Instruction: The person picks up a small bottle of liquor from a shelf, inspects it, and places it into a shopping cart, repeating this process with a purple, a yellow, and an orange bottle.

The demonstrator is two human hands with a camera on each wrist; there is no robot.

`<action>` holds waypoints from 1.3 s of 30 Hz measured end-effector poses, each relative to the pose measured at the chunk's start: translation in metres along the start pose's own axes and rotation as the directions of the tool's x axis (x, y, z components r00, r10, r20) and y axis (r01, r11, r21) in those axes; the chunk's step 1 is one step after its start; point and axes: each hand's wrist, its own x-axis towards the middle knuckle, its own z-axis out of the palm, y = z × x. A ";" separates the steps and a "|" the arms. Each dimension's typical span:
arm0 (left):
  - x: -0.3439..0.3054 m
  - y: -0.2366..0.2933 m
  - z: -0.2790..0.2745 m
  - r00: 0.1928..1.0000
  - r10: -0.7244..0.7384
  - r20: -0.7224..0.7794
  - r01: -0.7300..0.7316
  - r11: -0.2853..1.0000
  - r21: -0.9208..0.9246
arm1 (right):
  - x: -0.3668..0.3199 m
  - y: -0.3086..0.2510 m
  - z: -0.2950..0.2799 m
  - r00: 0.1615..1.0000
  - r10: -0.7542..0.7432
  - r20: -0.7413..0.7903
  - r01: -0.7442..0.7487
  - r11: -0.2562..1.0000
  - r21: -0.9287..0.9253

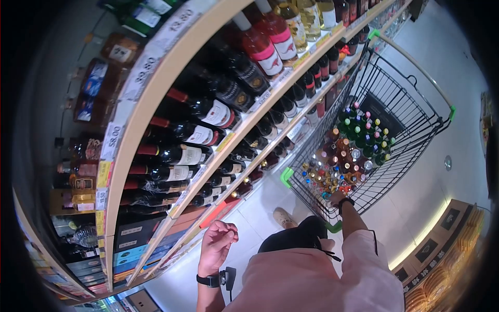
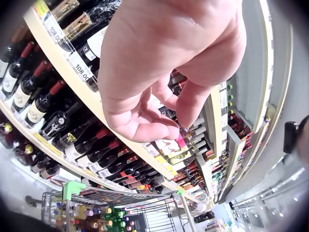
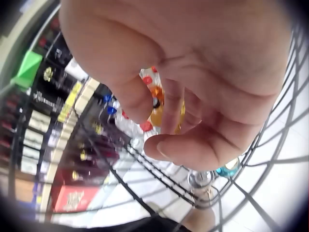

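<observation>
My right hand (image 1: 339, 198) reaches down into the near end of a wire shopping cart (image 1: 286, 177), over small bottles (image 1: 332, 179) with coloured caps. In the right wrist view this hand (image 3: 207, 92) has bent fingers, with red, orange and blue caps showing behind them; I cannot tell whether it grips one. A teal item (image 3: 229, 167) lies beyond the fingers by the wires. My left hand (image 1: 219, 244) is raised beside the wine shelf, fingers loosely curled. Seen from its wrist, the left hand (image 2: 169, 63) holds nothing and overlaps the shelf of bottles.
Green bottles (image 1: 366, 138) with pastel caps fill the cart's middle. Wine bottles (image 1: 200, 132) lie and stand along the shelf (image 1: 150, 93) on the left, with price tags on its edges. At the lower right is a display counter (image 1: 452, 223). A shoe (image 1: 284, 218) stands on the pale floor.
</observation>
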 end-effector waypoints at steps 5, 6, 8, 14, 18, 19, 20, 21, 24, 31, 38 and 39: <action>-0.011 0.006 -0.041 0.998 0.050 0.037 -0.044 0.989 -0.139 | -0.068 -0.075 -0.055 0.910 0.235 -0.342 0.025 0.792 0.610; -0.013 0.009 -0.048 0.996 0.075 0.057 -0.065 0.986 -0.156 | -0.071 -0.079 -0.067 0.924 0.201 -0.326 -0.009 0.862 0.506; -0.016 0.013 -0.065 0.989 0.120 0.090 -0.101 0.977 -0.189 | -0.076 -0.089 -0.079 0.926 0.166 -0.340 0.101 0.757 0.645; -0.022 0.012 -0.117 0.969 0.238 0.060 -0.193 0.890 -0.414 | -0.126 -0.129 -0.092 0.876 0.108 -0.470 0.172 0.841 0.513; -0.036 0.014 -0.152 0.955 0.297 0.014 -0.250 0.825 -0.507 | -0.140 -0.139 -0.090 0.863 0.120 -0.490 0.219 0.786 0.578; -0.041 0.015 -0.160 0.953 0.302 0.002 -0.256 0.814 -0.520 | -0.151 -0.151 -0.093 0.839 0.114 -0.532 0.253 0.784 0.567; -0.048 0.015 -0.168 0.949 0.315 -0.012 -0.274 0.803 -0.530 | -0.163 -0.161 -0.094 0.812 0.109 -0.573 0.287 0.780 0.556; -0.054 0.017 -0.175 0.943 0.330 -0.025 -0.291 0.792 -0.537 | -0.168 -0.172 -0.096 0.802 0.058 -0.595 0.381 0.717 0.583; -0.064 0.011 -0.205 0.927 0.374 -0.026 -0.322 0.757 -0.569 | -0.203 -0.216 -0.097 0.795 0.053 -0.604 0.435 0.644 0.629; -0.083 -0.004 -0.243 0.914 0.346 -0.211 -0.402 0.710 -0.578 | -0.234 -0.297 -0.139 0.667 -0.197 -0.719 0.623 0.677 0.392; -0.096 -0.010 -0.286 0.854 0.446 -0.269 -0.502 0.565 -0.655 | -0.332 -0.480 -0.194 0.279 -0.545 -0.791 0.855 0.515 -0.053; -0.099 -0.011 -0.288 0.857 0.426 -0.290 -0.502 0.563 -0.656 | -0.358 -0.513 -0.185 0.248 -0.589 -0.769 0.874 0.478 -0.085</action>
